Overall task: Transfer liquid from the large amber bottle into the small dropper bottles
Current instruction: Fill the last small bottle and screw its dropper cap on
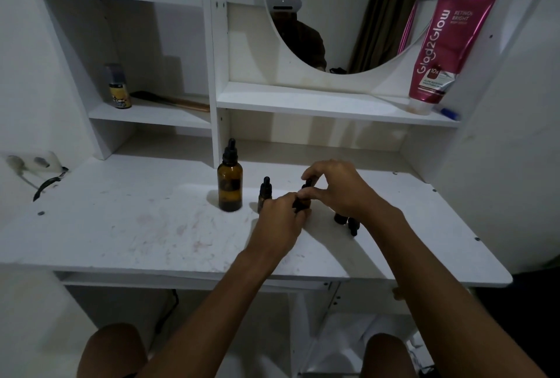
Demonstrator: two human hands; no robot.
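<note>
**Both hands on one small bottle at frame centre**

Most of the held bottle (305, 199) is hidden between the two hands. Only a sliver of dark glass and part of its black cap (307, 183) show. A second small bottle (265, 192) stands upright just left of it, its lower body covered by the knuckles in front. Under the wrist on the right side, some dark pieces (344, 218) sit on the desk (136, 226), partly covered. In the dim light I cannot tell whether they are one bottle with a loose dropper or two things.

The left hand (280, 217) lies low at the desk with its fingers curled round the held bottle's body. The right hand (336, 186) arches above it, thumb and fingertips pinching the cap from the top. Both forearms run up from the bottom edge of the frame, and the knees below are cut off.

The large bottle (230, 188) stands upright left of centre, near the small ones and apart from both hands. It has a black dropper cap on. Its glass is too dark to read any liquid level, and the same goes for the small bottles.

A pink tube (445, 50) leans at upper right beside a round mirror (348, 14). A small can (119, 86) stands on a shelf at left.
</note>
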